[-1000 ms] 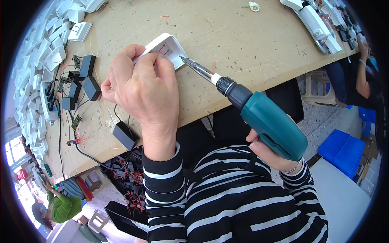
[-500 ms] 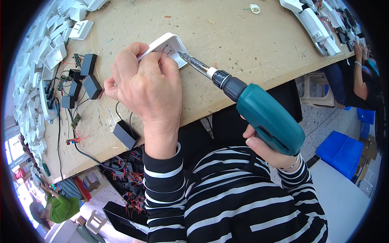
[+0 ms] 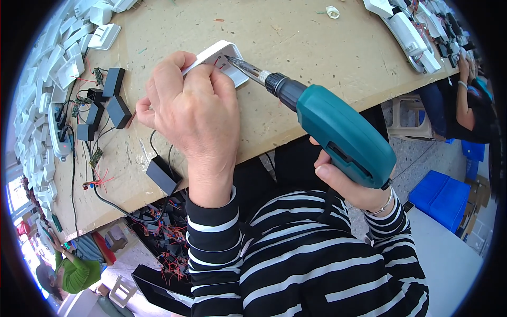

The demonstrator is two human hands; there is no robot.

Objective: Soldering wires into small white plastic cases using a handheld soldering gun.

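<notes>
My left hand [image 3: 193, 105] is closed on a white plastic housing [image 3: 238, 55], keeping it tilted on the table. Short red wires show inside the housing. A teal electric screwdriver [image 3: 343, 134] is gripped in my right hand [image 3: 351, 182], whose fingers are partly behind the tool's body. The screwdriver's tip [image 3: 228, 58] reaches into the housing, by the red wires. Whether it touches a screw is too small to tell.
White plastic housings [image 3: 58, 68] are heaped along the left edge. Several black boxes [image 3: 113, 82] with wires and small circuit boards lie left of my hand. Another black box [image 3: 162, 174] sits at the table's front edge. White parts [image 3: 406, 34] lie far right. Other people are nearby.
The screwdriver has moved left and slightly up, its tip going from the housing's right wall to deeper inside. My left hand still holds the housing, which has shifted slightly right.
</notes>
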